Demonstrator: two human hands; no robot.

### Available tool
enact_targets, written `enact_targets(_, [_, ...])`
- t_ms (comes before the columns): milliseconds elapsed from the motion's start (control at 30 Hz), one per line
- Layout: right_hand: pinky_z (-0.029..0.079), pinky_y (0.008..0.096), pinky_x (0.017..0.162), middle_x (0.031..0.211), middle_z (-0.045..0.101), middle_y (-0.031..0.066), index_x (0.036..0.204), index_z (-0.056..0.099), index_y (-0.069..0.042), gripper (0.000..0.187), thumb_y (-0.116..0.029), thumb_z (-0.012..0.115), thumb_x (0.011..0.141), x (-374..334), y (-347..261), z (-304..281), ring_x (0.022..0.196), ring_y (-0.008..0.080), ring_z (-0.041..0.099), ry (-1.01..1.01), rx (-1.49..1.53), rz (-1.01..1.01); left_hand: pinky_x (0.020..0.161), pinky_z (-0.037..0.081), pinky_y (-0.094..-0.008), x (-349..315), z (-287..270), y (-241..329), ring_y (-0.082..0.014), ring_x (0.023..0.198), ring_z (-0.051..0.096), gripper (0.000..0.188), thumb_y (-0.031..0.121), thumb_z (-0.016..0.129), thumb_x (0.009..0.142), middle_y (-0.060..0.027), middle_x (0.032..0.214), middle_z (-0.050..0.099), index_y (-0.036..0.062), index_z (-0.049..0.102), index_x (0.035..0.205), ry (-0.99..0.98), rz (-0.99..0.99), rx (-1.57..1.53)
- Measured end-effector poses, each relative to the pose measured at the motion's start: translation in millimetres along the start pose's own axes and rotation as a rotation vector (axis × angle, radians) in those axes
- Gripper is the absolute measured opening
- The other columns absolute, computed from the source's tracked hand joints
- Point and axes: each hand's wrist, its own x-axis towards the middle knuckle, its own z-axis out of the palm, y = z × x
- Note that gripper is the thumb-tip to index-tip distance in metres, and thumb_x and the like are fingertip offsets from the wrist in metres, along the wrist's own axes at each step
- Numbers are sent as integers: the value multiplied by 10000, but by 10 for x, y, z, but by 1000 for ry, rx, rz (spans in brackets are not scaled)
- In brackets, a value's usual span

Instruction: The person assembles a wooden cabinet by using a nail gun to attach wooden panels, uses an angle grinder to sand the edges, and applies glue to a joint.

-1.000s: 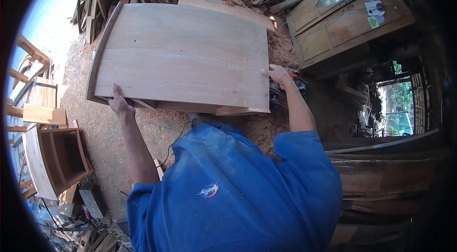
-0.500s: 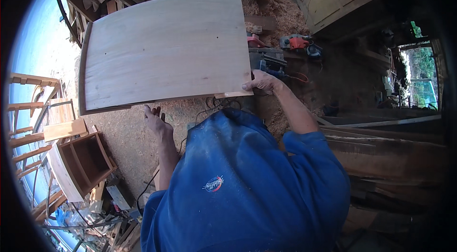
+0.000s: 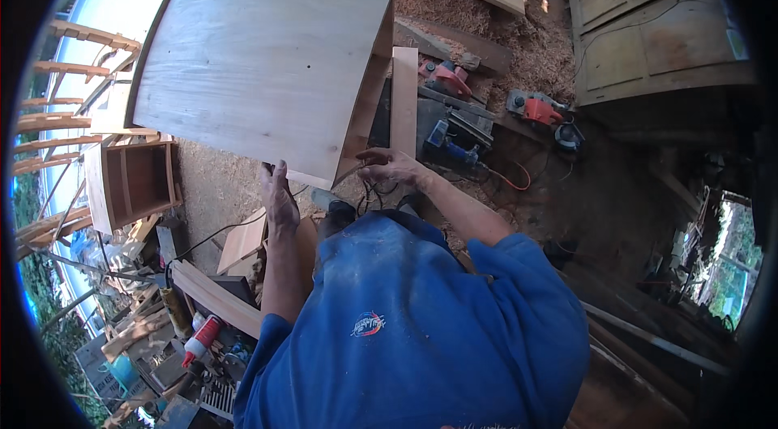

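Note:
A large wooden cabinet carcass (image 3: 259, 64) lies in front of me, its broad pale panel facing up and its right end showing an open hollow. At its near edge my left hand (image 3: 281, 200) stands upright, fingers stretched and touching the edge or just under it; it is not wrapped round anything I can see. My right hand (image 3: 399, 170) is at the near right corner, its fingers bent onto the board edge of the open end. Part of those fingertips is hidden. Beside the open end a narrow pale board (image 3: 403, 101) lies lengthwise.
Right of the cabinet are a red power planer (image 3: 447, 79), a blue power tool (image 3: 454, 145) and another red power tool (image 3: 539, 109). Wood shavings cover the floor beyond. A small open drawer box (image 3: 134, 182) stands at left, with cords, scraps and a red-and-white bottle (image 3: 203, 338) below.
The cabinet has turned and tilted, so its right end now shows open. My right hand has shifted left and down along the corner; my left hand has moved slightly right.

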Motion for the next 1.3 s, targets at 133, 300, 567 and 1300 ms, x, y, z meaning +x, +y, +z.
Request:
enact_targets(133, [526, 294, 796, 1026, 711, 81, 1376, 568, 18, 569, -285, 729, 923, -24, 622, -414, 935, 154, 672, 189, -227, 101, 1169, 322, -386, -26, 55, -138, -230, 1345, 479, 653, 81, 662, 921, -158, 1429, 519, -38, 355, 1485, 123, 13, 8])
enact_targets(300, [508, 265, 697, 989, 694, 90, 1365, 542, 50, 477, -204, 659, 979, -155, 898, -684, 823, 119, 643, 277, -219, 137, 1056, 425, -344, -107, 309, -46, -231, 1177, 578, 653, -11, 527, 876, -167, 1306, 574, -46, 303, 1488, 209, 146, -5])
enact_targets(567, [547, 262, 696, 1010, 715, 103, 1328, 587, -5, 392, -185, 668, 989, -141, 374, -885, 845, 144, 696, 306, -264, -16, 1244, 150, -558, -256, 332, 55, -404, 1517, 198, 901, 133, 565, 820, -294, 1577, 233, -54, 120, 1581, 469, 132, 842])
enact_targets(1300, [570, 299, 795, 1127, 639, 116, 1195, 661, 6, 277, 14, 664, 918, 55, -1390, 2258, 887, 164, 671, 222, -923, -954, 971, 469, -533, -2248, -4947, 40, -412, 1159, 554, 1210, 589, 899, 622, -264, 1282, 499, -136, 321, 1399, 2202, 25, 823])
